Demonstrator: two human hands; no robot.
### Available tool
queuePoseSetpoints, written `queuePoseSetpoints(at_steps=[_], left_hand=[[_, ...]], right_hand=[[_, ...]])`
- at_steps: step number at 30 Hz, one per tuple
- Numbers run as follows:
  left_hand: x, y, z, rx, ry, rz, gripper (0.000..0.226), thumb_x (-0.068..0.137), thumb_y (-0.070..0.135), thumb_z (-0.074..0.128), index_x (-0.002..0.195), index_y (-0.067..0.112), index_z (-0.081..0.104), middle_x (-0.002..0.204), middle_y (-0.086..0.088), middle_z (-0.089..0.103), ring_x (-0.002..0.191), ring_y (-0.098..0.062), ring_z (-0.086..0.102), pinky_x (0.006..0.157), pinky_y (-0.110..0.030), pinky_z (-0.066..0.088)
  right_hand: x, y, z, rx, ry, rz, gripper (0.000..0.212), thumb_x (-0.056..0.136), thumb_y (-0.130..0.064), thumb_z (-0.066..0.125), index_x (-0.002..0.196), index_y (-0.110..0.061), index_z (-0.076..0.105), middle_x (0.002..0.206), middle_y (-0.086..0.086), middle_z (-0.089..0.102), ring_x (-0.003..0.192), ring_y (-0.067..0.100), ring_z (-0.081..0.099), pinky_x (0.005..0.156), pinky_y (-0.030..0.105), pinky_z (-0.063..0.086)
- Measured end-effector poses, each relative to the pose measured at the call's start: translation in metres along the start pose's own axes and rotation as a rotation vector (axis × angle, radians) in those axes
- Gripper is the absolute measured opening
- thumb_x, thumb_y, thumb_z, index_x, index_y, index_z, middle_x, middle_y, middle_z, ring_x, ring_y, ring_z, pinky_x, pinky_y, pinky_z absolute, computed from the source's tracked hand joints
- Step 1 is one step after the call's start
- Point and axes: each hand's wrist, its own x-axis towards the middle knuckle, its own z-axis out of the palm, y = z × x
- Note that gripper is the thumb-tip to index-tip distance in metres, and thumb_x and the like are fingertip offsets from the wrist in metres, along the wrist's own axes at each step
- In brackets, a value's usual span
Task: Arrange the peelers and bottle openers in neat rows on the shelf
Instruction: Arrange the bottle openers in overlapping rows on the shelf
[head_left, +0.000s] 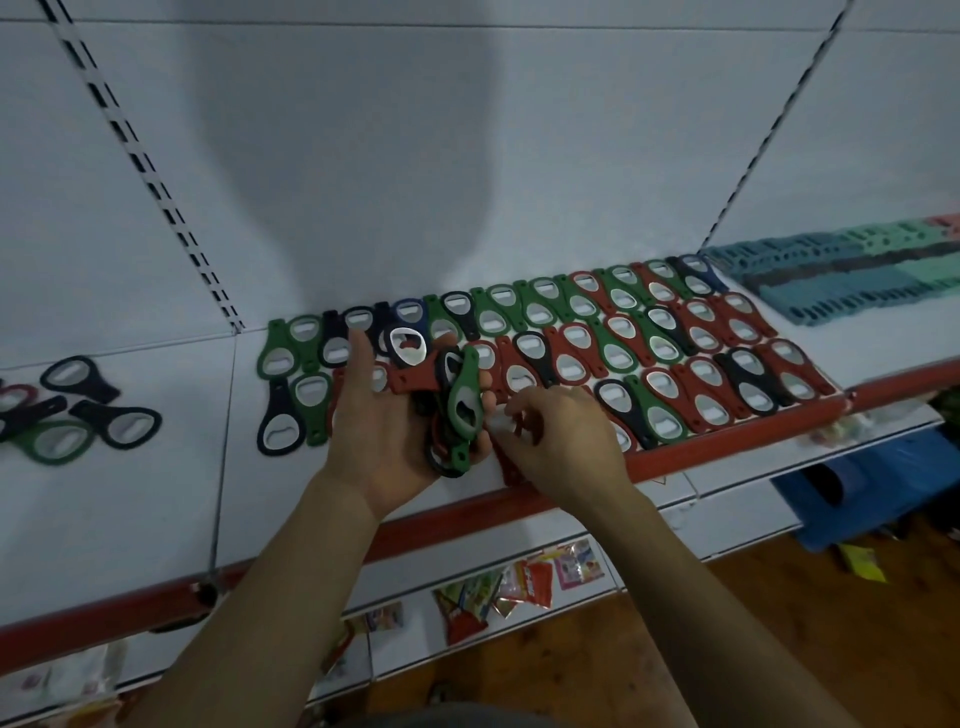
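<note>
Bottle openers (623, 343) cover the right part of the white shelf (130, 493) in 3 overlapping rows of red, green and black, running from the back panel to the red front edge (727, 447), each with a metal plate in its rounded head. My left hand (379, 431) is turned palm up above the left end of those rows, its fingers curled round a handful of openers (441, 415): a green one (465, 405) lies on top, a red one (410, 364) with a bright metal ring sticks out toward the back, and black ones sit beneath. My right hand (561, 436) is just beside it, knuckles up, fingers bent, and its fingertips pinch the pale head of a red opener (511, 470) that lies on the shelf with its handle toward the front edge; the grip itself is partly hidden by my fingers. Well apart, at the left end of the shelf, a loose cluster (78, 410) of black, green and dark red openers lies at mixed angles. At the far right, blue and mint plastic pieces (857, 275) are packed in rows, too blurred for me to name. Below the shelf, colourful packets (519, 577) lie on a lower shelf, and a blue plastic thing (857, 499) stands on the wooden floor (675, 649).
</note>
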Motion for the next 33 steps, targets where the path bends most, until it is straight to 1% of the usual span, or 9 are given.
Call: queuePoseSetpoints(at_steps=[3, 6, 8, 11, 14, 19, 23, 29, 33], left_hand=[[0.002, 0.002, 0.002, -0.060, 0.043, -0.039, 0.064, 0.092, 0.070, 0.051, 0.122, 0.017, 0.072, 0.125, -0.011, 0.063, 0.108, -0.029, 0.060, 0.083, -0.043, 0.049], [0.005, 0.000, 0.006, 0.014, 0.122, -0.034, 0.030, 0.096, 0.036, 0.057, 0.107, 0.018, 0.078, 0.114, -0.009, 0.063, 0.100, -0.024, 0.061, 0.075, -0.038, 0.052], [0.005, -0.001, 0.006, 0.046, 0.162, -0.008, 0.024, 0.093, 0.023, 0.059, 0.099, 0.016, 0.081, 0.112, -0.007, 0.066, 0.098, -0.020, 0.064, 0.072, -0.034, 0.054], [0.003, -0.001, 0.005, 0.163, 0.209, 0.078, 0.022, 0.092, 0.015, 0.063, 0.106, 0.016, 0.080, 0.114, -0.012, 0.071, 0.094, -0.023, 0.071, 0.069, -0.038, 0.060], [-0.002, 0.001, 0.004, 0.296, 0.188, 0.103, 0.029, 0.093, 0.017, 0.065, 0.121, 0.016, 0.072, 0.122, -0.015, 0.071, 0.102, -0.027, 0.073, 0.073, -0.042, 0.061], [-0.007, 0.006, 0.002, 0.346, 0.257, 0.105, 0.027, 0.090, 0.023, 0.066, 0.115, 0.019, 0.077, 0.118, -0.015, 0.074, 0.103, -0.032, 0.074, 0.068, -0.039, 0.060], [-0.008, 0.007, -0.003, 0.376, 0.374, 0.185, 0.020, 0.097, 0.011, 0.060, 0.109, 0.016, 0.075, 0.106, -0.015, 0.076, 0.087, -0.027, 0.075, 0.062, -0.037, 0.060], [-0.016, 0.017, -0.020, 0.233, 0.373, 0.240, 0.040, 0.091, -0.010, 0.047, 0.118, 0.015, 0.063, 0.101, -0.016, 0.068, 0.068, -0.022, 0.062, 0.058, -0.032, 0.054], [-0.024, 0.028, -0.026, 0.320, 0.339, 0.208, 0.035, 0.086, 0.001, 0.066, 0.119, 0.012, 0.061, 0.089, -0.008, 0.060, 0.064, -0.016, 0.056, 0.054, -0.026, 0.048]], right_hand=[[0.000, 0.002, 0.001, -0.035, -0.038, -0.001, 0.016, 0.086, -0.032, 0.073, 0.101, -0.026, 0.076, 0.094, -0.002, 0.060, 0.098, 0.024, 0.054, 0.079, 0.037, 0.049], [0.002, 0.001, -0.001, -0.014, -0.024, -0.056, 0.015, 0.089, -0.026, 0.072, 0.104, -0.024, 0.075, 0.095, -0.002, 0.060, 0.096, 0.022, 0.054, 0.080, 0.038, 0.048], [0.006, -0.006, -0.005, 0.225, 0.100, -0.045, 0.009, 0.093, -0.024, 0.068, 0.101, -0.023, 0.072, 0.089, -0.006, 0.062, 0.087, 0.014, 0.056, 0.073, 0.030, 0.048], [0.016, -0.024, -0.014, 0.625, 0.136, 0.052, 0.027, 0.093, -0.042, 0.063, 0.114, -0.026, 0.067, 0.093, -0.011, 0.066, 0.083, 0.008, 0.063, 0.068, 0.019, 0.049], [0.031, -0.035, -0.016, 0.642, -0.057, 0.024, 0.044, 0.091, -0.039, 0.071, 0.131, -0.023, 0.061, 0.109, -0.008, 0.063, 0.090, -0.003, 0.060, 0.074, 0.012, 0.048], [0.047, -0.040, -0.016, 0.871, -0.136, 0.055, 0.026, 0.085, -0.018, 0.081, 0.107, -0.009, 0.072, 0.082, -0.002, 0.067, 0.069, 0.001, 0.065, 0.056, 0.018, 0.053], [0.049, -0.033, -0.019, 0.872, -0.058, 0.083, 0.019, 0.080, -0.019, 0.085, 0.089, -0.013, 0.070, 0.074, 0.004, 0.067, 0.063, 0.018, 0.062, 0.059, 0.035, 0.056], [0.050, -0.016, -0.028, 1.112, -0.113, 0.171, 0.023, 0.092, -0.001, 0.069, 0.114, -0.002, 0.062, 0.078, 0.012, 0.071, 0.064, 0.018, 0.065, 0.063, 0.028, 0.057], [0.055, -0.009, -0.023, 0.947, -0.158, 0.154, 0.011, 0.091, -0.007, 0.072, 0.101, -0.007, 0.068, 0.076, 0.009, 0.075, 0.059, 0.014, 0.065, 0.058, 0.023, 0.055]])
